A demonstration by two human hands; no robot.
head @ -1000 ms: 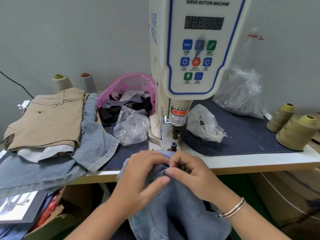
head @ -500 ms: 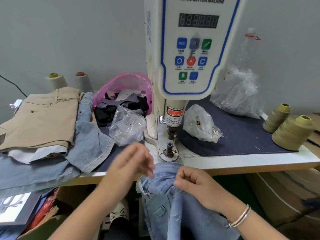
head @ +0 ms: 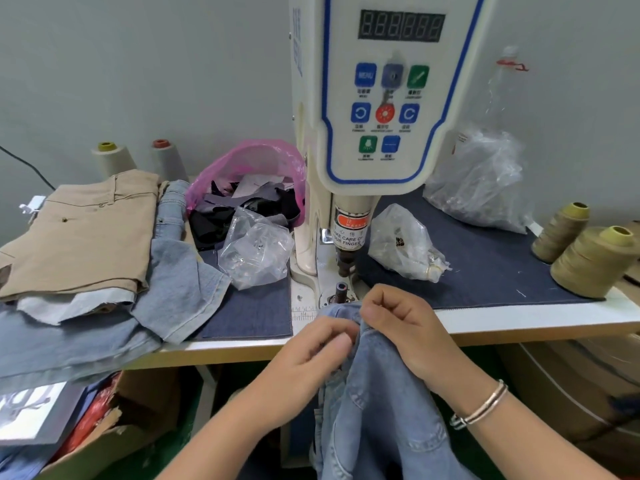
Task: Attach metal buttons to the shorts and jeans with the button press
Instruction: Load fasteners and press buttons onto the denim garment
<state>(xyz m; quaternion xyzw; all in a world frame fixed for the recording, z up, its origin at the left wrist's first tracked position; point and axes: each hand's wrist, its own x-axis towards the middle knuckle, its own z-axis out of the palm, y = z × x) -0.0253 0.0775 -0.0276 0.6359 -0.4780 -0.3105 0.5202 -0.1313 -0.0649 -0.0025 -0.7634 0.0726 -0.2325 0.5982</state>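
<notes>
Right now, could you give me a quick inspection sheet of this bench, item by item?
Surface: white table under a dark blue mat.
Job's things: button press, lower die bare; light blue jeans at the table edge; tan shorts on stacked denim, left.
Clutter: clear bags, pink bag of scraps, thread cones.
Hands: left hand and right hand both pinch the jeans' top edge.
Cables: one black wire on the far-left wall.
Surroundings: grey wall, cardboard box below.
</notes>
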